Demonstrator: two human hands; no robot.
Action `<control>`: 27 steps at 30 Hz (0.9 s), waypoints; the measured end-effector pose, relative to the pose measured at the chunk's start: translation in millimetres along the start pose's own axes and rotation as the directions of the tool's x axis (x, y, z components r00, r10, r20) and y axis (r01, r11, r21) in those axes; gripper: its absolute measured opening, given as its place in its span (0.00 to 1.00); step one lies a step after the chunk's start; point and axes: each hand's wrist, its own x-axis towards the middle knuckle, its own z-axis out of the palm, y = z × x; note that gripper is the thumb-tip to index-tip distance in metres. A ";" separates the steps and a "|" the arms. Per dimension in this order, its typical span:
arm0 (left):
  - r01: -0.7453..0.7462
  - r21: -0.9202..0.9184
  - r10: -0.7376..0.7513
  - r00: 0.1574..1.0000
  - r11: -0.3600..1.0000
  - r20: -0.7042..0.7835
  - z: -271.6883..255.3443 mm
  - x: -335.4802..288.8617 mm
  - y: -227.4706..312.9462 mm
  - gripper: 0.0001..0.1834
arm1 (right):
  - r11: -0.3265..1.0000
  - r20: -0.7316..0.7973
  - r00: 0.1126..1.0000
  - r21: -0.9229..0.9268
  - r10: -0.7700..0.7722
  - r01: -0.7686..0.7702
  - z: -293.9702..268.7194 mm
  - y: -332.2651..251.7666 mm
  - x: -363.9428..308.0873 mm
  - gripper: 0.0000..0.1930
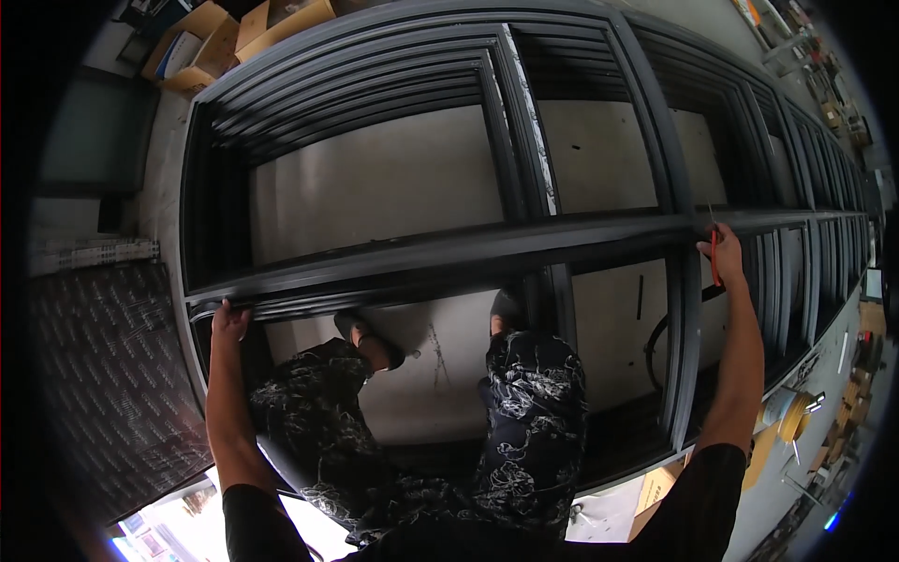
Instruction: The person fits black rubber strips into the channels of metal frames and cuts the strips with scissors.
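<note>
Stacked dark grey metal window frames (449, 245) spread across the view, with a long crossbar running from left to right. At the left end of that bar, my left hand (230, 321) is closed on its near edge, the fingers partly hidden. Close to the bar on the right, my right hand (729, 255) is closed around a slim red-handled tool (715, 260). A thin metal tip points away from me at its far end; its exact kind is too small to tell. My legs stand within the near frame openings.
Open cardboard boxes (201, 47) sit at the far left. A dark patterned sheet (112, 384) lies on the left. A yellow spool-like object (796, 417) is at the right, near shelves of goods. Grey floor (375, 187) shows through the frames.
</note>
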 end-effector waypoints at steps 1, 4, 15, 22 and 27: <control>0.133 -0.310 -0.195 0.965 0.941 -0.178 26.8 3.9 -10.9 0.14 | 1.000 -0.028 1.000 -0.004 0.003 -0.003 -5.1 3.3 -2.4 0.31; 0.072 -0.317 -0.148 0.964 0.946 -0.223 25.2 -3.6 -7.3 0.13 | 0.987 -0.063 0.998 -0.159 -0.003 -0.007 1.5 -31.6 -2.0 0.27; 0.109 -0.314 -0.217 0.919 0.943 -0.331 31.6 9.8 -10.1 0.09 | 0.840 -0.186 0.968 -0.540 -0.171 0.045 20.2 -35.9 -3.6 0.20; 0.080 -0.297 -0.174 0.936 0.952 -0.307 40.0 1.7 -9.3 0.10 | 0.938 -0.177 0.975 -0.341 -0.132 0.065 17.0 -19.0 -4.1 0.23; 0.073 -0.189 -0.139 0.921 0.979 -0.364 39.0 -3.2 -4.8 0.11 | 0.943 -0.258 0.957 -0.331 -0.134 0.043 30.1 -33.4 -8.0 0.21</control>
